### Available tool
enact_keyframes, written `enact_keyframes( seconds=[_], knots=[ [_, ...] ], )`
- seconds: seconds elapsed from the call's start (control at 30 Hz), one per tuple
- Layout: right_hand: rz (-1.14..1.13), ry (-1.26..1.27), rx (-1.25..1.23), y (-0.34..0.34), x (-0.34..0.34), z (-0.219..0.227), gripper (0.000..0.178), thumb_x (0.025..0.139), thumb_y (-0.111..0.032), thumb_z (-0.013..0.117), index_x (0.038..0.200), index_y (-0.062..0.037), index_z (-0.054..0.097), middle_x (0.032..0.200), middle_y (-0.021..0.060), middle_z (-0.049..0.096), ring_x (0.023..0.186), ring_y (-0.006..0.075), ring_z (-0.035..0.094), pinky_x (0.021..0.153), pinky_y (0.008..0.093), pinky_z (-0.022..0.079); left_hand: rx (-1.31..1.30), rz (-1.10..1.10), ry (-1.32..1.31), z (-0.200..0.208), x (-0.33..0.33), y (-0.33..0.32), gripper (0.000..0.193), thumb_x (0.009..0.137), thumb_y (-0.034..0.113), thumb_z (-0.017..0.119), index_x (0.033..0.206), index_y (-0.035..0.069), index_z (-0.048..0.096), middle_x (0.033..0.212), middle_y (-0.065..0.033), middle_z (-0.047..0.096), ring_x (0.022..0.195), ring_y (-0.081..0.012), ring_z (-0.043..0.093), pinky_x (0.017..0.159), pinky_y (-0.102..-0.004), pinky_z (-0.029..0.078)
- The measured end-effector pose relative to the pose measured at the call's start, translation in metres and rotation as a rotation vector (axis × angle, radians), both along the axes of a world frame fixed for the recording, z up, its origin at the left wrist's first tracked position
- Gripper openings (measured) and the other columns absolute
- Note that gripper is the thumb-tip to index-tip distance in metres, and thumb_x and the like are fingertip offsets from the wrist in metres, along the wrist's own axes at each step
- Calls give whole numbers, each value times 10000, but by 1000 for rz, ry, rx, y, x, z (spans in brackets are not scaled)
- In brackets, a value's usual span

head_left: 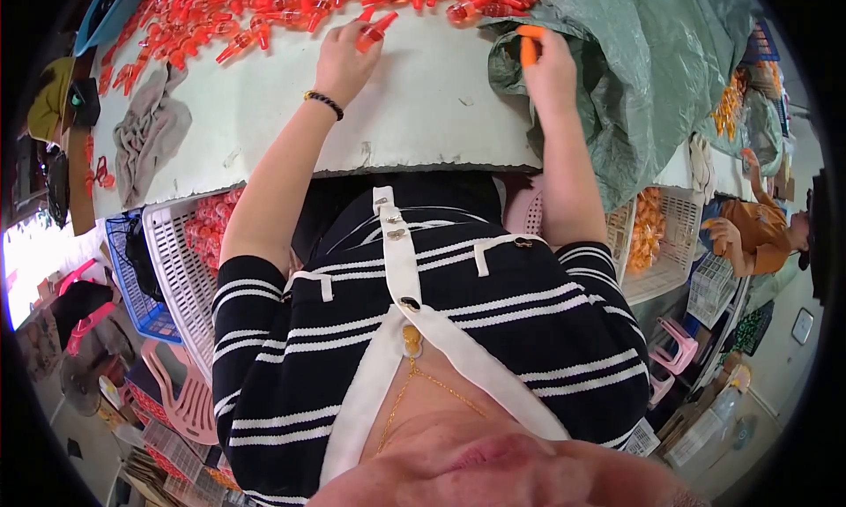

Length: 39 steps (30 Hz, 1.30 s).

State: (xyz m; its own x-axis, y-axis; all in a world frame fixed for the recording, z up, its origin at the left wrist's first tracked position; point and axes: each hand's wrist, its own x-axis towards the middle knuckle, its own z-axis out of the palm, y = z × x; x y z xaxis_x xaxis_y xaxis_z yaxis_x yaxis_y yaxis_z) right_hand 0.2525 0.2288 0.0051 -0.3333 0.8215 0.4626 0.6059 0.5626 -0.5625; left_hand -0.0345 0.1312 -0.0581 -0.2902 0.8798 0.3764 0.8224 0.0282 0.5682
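Note:
My left hand (346,64) is closed on a small red bottle-shaped plastic piece (376,33), translucent with a pointed tip. A second red tip shows beside its fingers. At the right, my right hand (552,73) is curled over the mouth of a large green plastic bag (648,57). Bright orange (530,45) shows at its thumb and forefinger; I cannot tell whether this is finger covers or a held piece. Many similar red pieces (203,26) lie heaped along the far side of the white table (423,119).
A grey cloth (152,123) lies at the table's left. White baskets below hold red pieces (214,225) at left and orange pieces (646,229) at right. A blue crate (141,287) and pink stool (181,392) stand left. Another person in an orange top (760,234) is at far right.

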Motion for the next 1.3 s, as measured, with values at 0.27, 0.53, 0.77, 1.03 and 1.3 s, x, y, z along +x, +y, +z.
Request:
enact_keyframes(
  seconds=[0.27, 0.53, 0.77, 1.03, 1.3],
  knots=[
    [-125, -553, 7, 18, 13, -19, 304, 801, -160, 682, 1093, -111, 618, 1028, 112, 617, 894, 293, 575, 814, 400, 464, -210, -210, -1819, 60, 18, -52, 452, 945, 451, 403, 1095, 55, 562, 958, -91, 644, 717, -101, 518, 616, -231, 409],
    [314, 214, -277, -46, -60, 17, 335, 849, -139, 658, 1165, -77, 565, 1003, 41, 593, 847, 137, 561, 755, 256, 460, -194, -99, -1643, 75, 28, -73, 529, 935, 498, 370, 1105, 36, 563, 942, -98, 631, 710, -96, 500, 597, -206, 382],
    [627, 813, -876, -80, -98, 15, 337, 870, -69, 634, 1190, -32, 535, 1031, 16, 592, 857, 85, 566, 754, 237, 468, -185, -87, -1625, 84, 34, -81, 549, 918, 530, 372, 1076, 42, 566, 856, -92, 631, 649, -92, 481, 561, -203, 370],
    [750, 474, -653, -89, -99, 17, 278, 892, -99, 615, 1154, -26, 559, 988, 73, 627, 836, 127, 621, 750, 255, 512, -170, 47, -1524, 86, 38, -84, 445, 932, 476, 405, 975, 59, 552, 795, -64, 607, 610, -84, 465, 529, -200, 351],
    [598, 537, -1024, -83, -96, 11, 225, 896, -156, 622, 1068, -12, 601, 892, 62, 654, 783, 122, 632, 677, 240, 514, 122, -51, -773, 76, 65, -92, 352, 937, 314, 515, 1047, -19, 479, 838, -96, 617, 688, -152, 557, 625, -263, 453]
  ],
)
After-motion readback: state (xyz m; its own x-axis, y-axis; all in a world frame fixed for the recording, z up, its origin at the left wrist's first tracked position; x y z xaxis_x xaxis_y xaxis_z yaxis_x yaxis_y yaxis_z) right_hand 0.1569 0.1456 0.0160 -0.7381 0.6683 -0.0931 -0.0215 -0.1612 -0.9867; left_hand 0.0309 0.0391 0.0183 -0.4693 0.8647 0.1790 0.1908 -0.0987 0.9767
